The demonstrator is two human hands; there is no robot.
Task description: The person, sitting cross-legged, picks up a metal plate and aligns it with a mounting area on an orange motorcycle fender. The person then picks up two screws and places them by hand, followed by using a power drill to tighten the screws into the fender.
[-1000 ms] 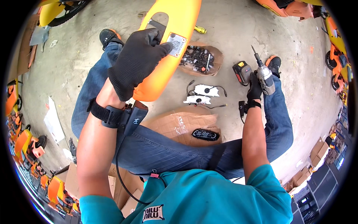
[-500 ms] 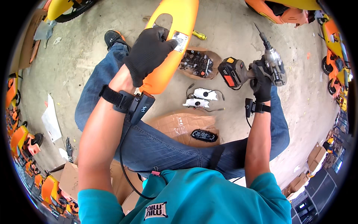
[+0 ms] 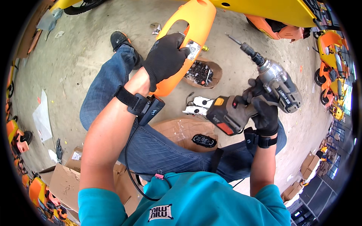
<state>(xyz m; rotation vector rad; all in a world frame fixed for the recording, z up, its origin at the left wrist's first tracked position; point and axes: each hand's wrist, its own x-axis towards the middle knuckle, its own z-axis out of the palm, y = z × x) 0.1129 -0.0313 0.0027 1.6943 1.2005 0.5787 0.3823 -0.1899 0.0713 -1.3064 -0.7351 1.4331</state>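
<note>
My left hand (image 3: 166, 60), in a black glove, is closed around the side of an orange-yellow plastic panel (image 3: 206, 22) with a large oval opening. The panel stands tilted, its upper end leaning to the right. A small white plate (image 3: 193, 50) with a printed code sits on its face, right beside my fingertips. My gloved right hand (image 3: 264, 113) grips a cordless drill (image 3: 283, 84) by its handle. Its long thin bit points up and left, away from the panel, and its battery pack (image 3: 228, 116) faces left.
Behind the panel, a cardboard box (image 3: 215, 71) holds many small dark parts. White cabled parts (image 3: 196, 109) lie nearer, beside a cardboard sheet (image 3: 175, 130) bearing a black oval display (image 3: 204, 140). A large yellow body (image 3: 264, 11) crosses the far right. Cartons (image 3: 66, 184) stand at my left.
The drill has come closer to me and tilted, its bit now slanting further left and its battery reaching over toward the white parts. The panel sits slightly further right, still in my left hand.
</note>
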